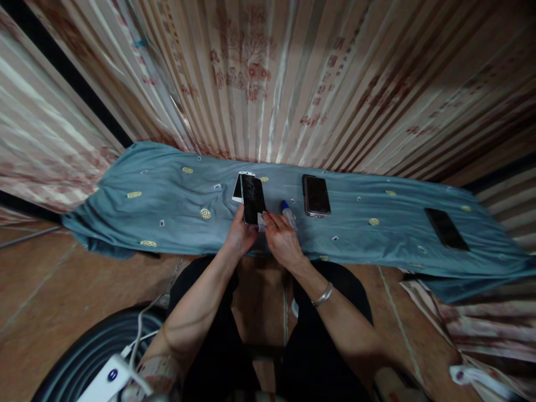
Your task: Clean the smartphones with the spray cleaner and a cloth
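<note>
My left hand (239,233) grips the lower end of a black phone (252,198) with a cracked-looking screen, held over the blue-grey cloth (167,212). My right hand (282,239) pinches a small white wipe (261,222) against the phone's bottom right corner. A white device (238,187) lies partly under the phone. A small bottle with a blue cap (287,212) lies just beyond my right hand.
A second dark phone (316,195) lies on the cloth right of centre, and a third (446,229) far right. Striped curtains (268,78) hang behind. A white power strip with cable (109,377) sits at bottom left on the tiled floor.
</note>
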`<state>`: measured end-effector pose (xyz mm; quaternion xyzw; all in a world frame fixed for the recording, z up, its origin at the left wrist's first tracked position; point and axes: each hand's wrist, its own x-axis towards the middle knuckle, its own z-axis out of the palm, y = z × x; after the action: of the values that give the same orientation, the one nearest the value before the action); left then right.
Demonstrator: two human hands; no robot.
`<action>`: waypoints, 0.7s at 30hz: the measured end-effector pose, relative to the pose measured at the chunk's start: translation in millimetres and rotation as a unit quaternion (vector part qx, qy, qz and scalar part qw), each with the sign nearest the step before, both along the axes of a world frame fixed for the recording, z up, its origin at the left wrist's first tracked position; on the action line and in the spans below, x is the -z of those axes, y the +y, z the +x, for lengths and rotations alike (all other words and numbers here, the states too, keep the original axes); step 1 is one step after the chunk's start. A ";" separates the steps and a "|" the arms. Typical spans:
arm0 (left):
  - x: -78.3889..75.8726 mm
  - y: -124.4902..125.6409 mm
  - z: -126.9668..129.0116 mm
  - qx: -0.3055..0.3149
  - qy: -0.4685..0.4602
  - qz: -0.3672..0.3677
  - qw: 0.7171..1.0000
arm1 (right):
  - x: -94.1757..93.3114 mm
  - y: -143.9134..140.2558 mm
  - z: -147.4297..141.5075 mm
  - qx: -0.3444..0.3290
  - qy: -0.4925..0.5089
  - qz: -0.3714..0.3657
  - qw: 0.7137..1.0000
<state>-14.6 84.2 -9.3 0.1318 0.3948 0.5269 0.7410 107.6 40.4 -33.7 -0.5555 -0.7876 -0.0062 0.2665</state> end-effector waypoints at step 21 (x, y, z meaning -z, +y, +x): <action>14.4 -1.8 -2.1 0.015 -0.052 -0.025 0.998 | -8.1 5.1 -7.5 -0.022 0.158 -0.035 0.987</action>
<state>-16.7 82.4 -23.6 0.0910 0.3666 0.5120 0.7715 100.1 45.5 -25.6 -0.5410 -0.7474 0.1153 0.3680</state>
